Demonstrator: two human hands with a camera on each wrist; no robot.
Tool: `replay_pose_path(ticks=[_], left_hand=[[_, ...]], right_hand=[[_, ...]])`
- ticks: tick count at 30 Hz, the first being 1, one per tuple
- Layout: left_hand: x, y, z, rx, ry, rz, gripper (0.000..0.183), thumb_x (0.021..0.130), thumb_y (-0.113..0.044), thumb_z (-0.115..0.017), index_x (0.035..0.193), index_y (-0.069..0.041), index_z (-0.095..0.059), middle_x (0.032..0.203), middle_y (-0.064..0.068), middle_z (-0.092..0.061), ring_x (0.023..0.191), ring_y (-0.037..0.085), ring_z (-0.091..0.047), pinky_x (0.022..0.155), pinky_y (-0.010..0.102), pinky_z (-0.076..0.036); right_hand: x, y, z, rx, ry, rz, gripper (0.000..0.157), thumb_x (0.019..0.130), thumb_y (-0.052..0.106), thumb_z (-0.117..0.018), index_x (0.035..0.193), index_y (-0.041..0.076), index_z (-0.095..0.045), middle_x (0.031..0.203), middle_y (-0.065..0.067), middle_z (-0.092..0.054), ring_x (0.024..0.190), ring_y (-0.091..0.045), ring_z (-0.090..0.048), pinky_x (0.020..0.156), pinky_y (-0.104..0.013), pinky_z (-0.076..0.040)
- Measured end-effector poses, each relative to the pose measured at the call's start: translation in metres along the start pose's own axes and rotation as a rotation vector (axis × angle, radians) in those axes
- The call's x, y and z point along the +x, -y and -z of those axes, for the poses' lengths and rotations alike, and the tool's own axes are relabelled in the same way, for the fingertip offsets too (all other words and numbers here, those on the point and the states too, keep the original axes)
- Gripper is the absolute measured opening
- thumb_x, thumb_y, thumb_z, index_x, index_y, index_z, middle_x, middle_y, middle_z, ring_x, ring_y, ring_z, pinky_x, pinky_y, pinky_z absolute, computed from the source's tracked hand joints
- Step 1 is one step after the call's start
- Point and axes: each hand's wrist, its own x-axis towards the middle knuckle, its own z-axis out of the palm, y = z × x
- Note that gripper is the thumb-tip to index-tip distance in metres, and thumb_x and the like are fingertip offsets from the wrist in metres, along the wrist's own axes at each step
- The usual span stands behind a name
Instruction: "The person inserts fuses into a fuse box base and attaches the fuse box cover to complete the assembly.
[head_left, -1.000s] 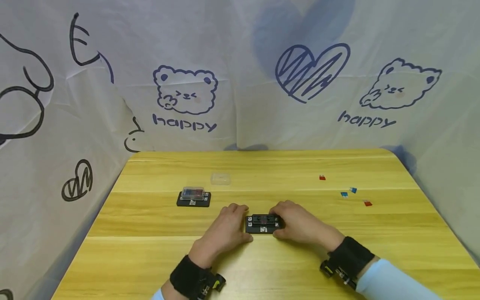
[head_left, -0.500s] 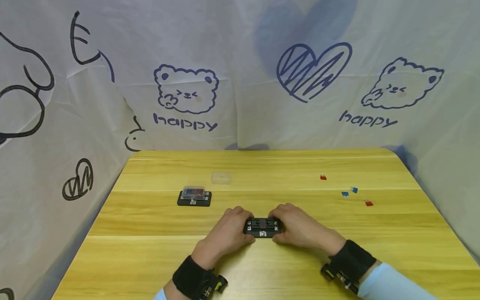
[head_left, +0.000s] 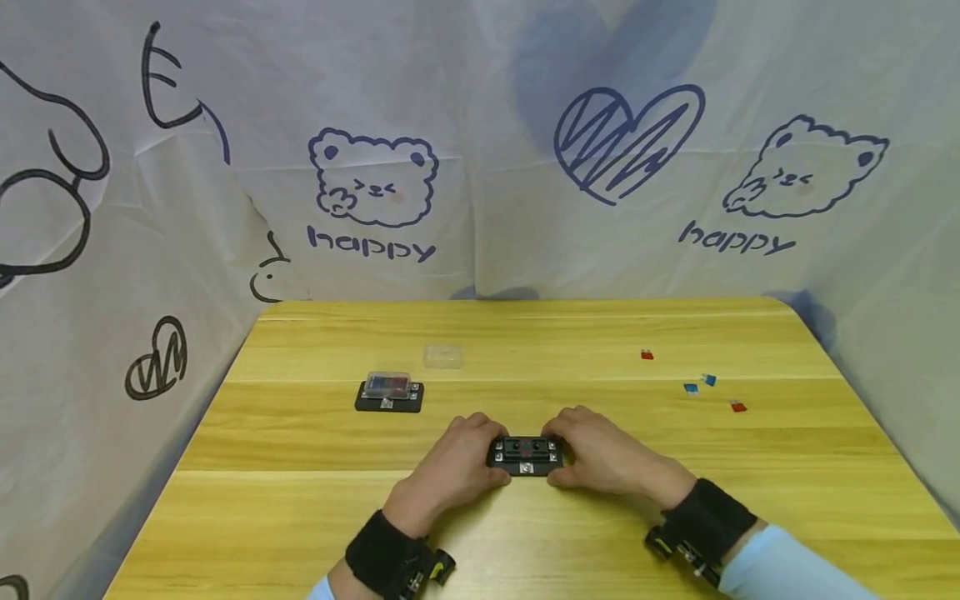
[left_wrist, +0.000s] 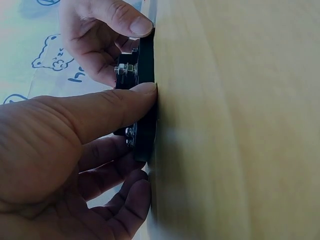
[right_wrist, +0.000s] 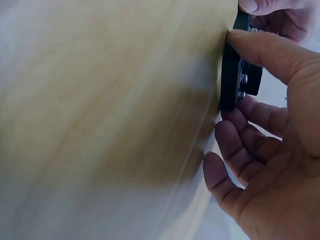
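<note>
A black fuse block [head_left: 527, 457] with metal screw terminals sits at the front middle of the wooden table. My left hand [head_left: 459, 460] grips its left end, thumb at the near edge and fingers round the far side. At the opposite end my right hand [head_left: 600, 450] holds it the same way. In the left wrist view, the thumb tip presses the side of the block [left_wrist: 146, 125] low by the table. The right wrist view shows the right thumb on the block [right_wrist: 231, 75] and the outer fingers loosely bent beside it.
Back left stands a second fuse block [head_left: 388, 400] under a clear cover with blue and red fuses inside. Behind it lies a loose clear cover [head_left: 443, 357]. Two red blade fuses [head_left: 738, 407] and two blue blade fuses [head_left: 691, 389] are scattered at the right.
The left hand has closed on the left end of the fuse block, which has shifted slightly toward me. Over the last half second both hands have stayed nearly still.
</note>
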Motion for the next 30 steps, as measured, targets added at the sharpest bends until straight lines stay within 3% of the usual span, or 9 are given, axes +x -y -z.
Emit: replay_pose_path(ticks=[6,12,22,30], left_hand=[[0.001,0.001,-0.001,0.003,0.009,0.006,0.049,0.074,-0.031,-0.081,0.116,-0.013,-0.064,0.111,0.002,-0.061,0.093,0.019,-0.05,0.082,0.033,-0.047],[0.001,0.0,-0.001,-0.006,0.007,0.014,0.051,0.073,-0.03,-0.081,0.117,-0.012,-0.063,0.111,0.003,-0.061,0.093,0.019,-0.05,0.082,0.033,-0.047],[0.0,0.0,0.0,-0.014,0.005,0.019,0.051,0.074,-0.03,-0.08,0.118,-0.012,-0.063,0.112,0.003,-0.061,0.094,0.019,-0.05,0.083,0.033,-0.047],[0.0,0.001,0.0,-0.007,0.008,0.026,0.052,0.073,-0.03,-0.081,0.119,-0.012,-0.063,0.112,0.003,-0.061,0.094,0.019,-0.05,0.083,0.033,-0.047]], right_hand=[[-0.004,-0.006,0.005,0.074,-0.038,-0.063,0.051,0.082,0.05,-0.071,0.119,0.016,-0.064,0.109,0.003,-0.061,0.096,-0.011,-0.053,0.086,-0.038,-0.048],[-0.007,-0.02,0.017,0.03,-0.177,-0.126,0.032,0.093,0.033,-0.064,0.116,0.01,-0.067,0.104,-0.001,-0.064,0.091,-0.013,-0.057,0.08,-0.038,-0.051],[-0.023,-0.079,0.047,-0.071,-0.314,-0.282,0.016,0.095,0.017,-0.06,0.103,0.008,-0.07,0.095,-0.01,-0.068,0.075,-0.021,-0.06,0.067,-0.041,-0.05],[-0.041,-0.113,0.072,-0.118,-0.29,-0.478,0.03,0.095,0.016,-0.055,0.116,-0.006,-0.062,0.104,-0.027,-0.065,0.08,-0.036,-0.061,0.065,-0.048,-0.05]])
